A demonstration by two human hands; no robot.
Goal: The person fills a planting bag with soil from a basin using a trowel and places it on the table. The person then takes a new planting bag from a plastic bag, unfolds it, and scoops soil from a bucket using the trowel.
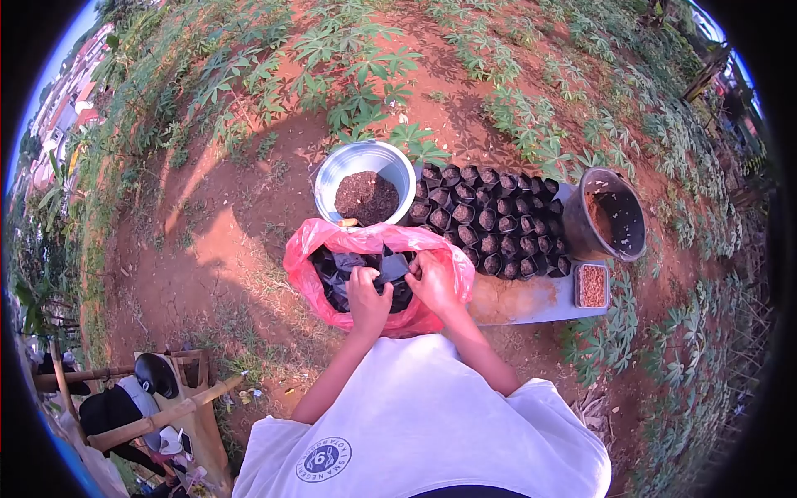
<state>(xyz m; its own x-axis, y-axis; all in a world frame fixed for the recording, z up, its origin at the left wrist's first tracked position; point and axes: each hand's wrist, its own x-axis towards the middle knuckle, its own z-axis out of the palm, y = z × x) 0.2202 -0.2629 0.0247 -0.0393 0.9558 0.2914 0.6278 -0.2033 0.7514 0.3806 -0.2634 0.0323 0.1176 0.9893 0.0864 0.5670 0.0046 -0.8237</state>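
A pink plastic bag (300,259) stands open in front of me, full of black planting bags (336,274). Between my hands, above the bag's mouth, a flat black planting bag (393,266) is raised with one corner pointing up. My left hand (369,296) has its fingers bent at the lower left edge of that planting bag, the thumb toward it. At its right edge, my right hand (433,285) pinches it between thumb and fingers. The fingertips partly cover where each hand meets the planting bag.
Behind the pink bag is a pale bucket (325,162) holding dark soil. Rows of soil-filled planting bags (490,220) cover a low board (531,311). A dark bucket (585,232) and a clear box of brown grains (592,286) stand right. Bamboo poles (178,412) are lower left.
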